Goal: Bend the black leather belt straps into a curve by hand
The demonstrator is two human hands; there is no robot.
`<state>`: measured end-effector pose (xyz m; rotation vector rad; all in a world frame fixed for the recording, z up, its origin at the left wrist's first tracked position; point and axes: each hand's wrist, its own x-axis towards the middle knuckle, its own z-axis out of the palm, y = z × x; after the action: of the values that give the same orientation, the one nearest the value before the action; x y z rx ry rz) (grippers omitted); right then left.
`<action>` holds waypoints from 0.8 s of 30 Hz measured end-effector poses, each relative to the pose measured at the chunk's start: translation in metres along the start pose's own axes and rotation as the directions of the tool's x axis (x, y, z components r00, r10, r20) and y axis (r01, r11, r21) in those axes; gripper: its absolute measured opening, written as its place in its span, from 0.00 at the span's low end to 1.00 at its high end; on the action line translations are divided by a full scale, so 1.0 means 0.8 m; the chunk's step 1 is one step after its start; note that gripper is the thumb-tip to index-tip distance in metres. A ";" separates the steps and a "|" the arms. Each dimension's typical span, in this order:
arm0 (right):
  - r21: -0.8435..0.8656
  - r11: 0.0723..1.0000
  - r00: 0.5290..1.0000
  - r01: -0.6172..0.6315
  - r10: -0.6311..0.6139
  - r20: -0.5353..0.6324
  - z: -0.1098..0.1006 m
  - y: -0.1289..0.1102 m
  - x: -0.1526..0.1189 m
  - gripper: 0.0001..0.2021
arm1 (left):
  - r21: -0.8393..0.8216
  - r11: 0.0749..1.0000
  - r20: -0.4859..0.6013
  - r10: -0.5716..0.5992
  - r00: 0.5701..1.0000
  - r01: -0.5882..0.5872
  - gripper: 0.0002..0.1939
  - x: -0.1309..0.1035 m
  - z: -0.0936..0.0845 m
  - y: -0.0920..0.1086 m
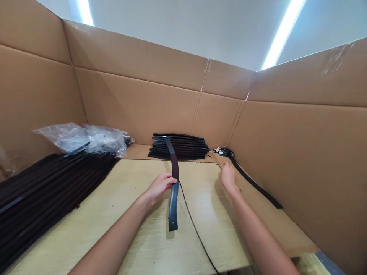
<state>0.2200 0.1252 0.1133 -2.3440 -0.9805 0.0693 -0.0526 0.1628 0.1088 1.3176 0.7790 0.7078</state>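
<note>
My left hand (pixel 162 187) is closed on the middle of a dark flat strap (pixel 173 202), which hangs over the table with a small hole near its lower end. A thin black cord (pixel 192 221) runs from beside the strap down to the table's front edge. My right hand (pixel 228 176) is farther right, near the table's back edge, its fingers bent together; what they hold, if anything, is too small to make out. Behind the strap lies a stack of black straps (pixel 189 147).
A large pile of long black strips (pixel 65 187) covers the left side, with clear plastic bags (pixel 97 139) behind it. A small black tangle (pixel 226 152) and one black strip (pixel 255 183) lie at the right. Cardboard walls (pixel 172 103) surround the table (pixel 114 214).
</note>
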 end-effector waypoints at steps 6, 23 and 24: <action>-0.254 0.958 0.979 -0.131 0.165 0.118 -0.064 0.100 0.045 0.25 | -0.054 0.999 0.013 0.003 1.000 -0.002 0.17 -0.003 0.001 0.005; -0.061 0.983 0.948 -0.171 0.182 0.263 -0.099 0.110 -0.043 0.32 | -0.118 0.993 0.031 0.019 0.999 -0.015 0.16 0.002 -0.009 0.003; 0.004 0.988 0.938 -0.157 0.148 0.312 -0.095 0.102 -0.065 0.32 | -0.133 0.991 0.038 0.021 0.999 -0.016 0.16 0.002 -0.010 0.003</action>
<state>0.2541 0.0076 0.1232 -2.4243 -0.9307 0.5262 -0.0580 0.1688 0.1105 1.2161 0.6775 0.7346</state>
